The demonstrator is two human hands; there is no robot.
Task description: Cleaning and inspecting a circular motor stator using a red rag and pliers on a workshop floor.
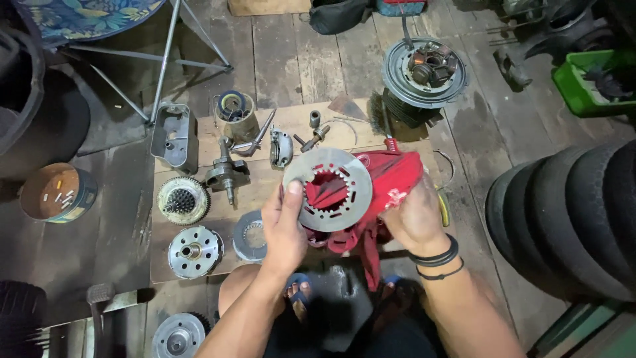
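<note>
Seen from above, a seated person holds a round metal plate [327,189] with a toothed centre hole, over a wooden board [199,265] on a plank floor. The left hand [283,229] reaches up from below, thumb pressed on the plate's left rim, fingers curled behind it, clamped on the edge. The right hand [414,215], wrist ringed with dark bands, is bunched closed in a red rag [391,179] pressed against the plate's right side; the rag shows through the centre hole and hangs down below.

On the board to the left lie a gear [182,200], a clutch hub [195,252], a flat ring [250,237] just beside the left wrist, and a crankshaft [227,174]. Small fittings sit near the board's far edge. A stator [424,71] stands beyond the board. Stacked tyres [570,219] crowd the right side, near the right forearm. A tin [58,193] sits well apart at left. The person's sandalled feet rest at the board's near edge.
</note>
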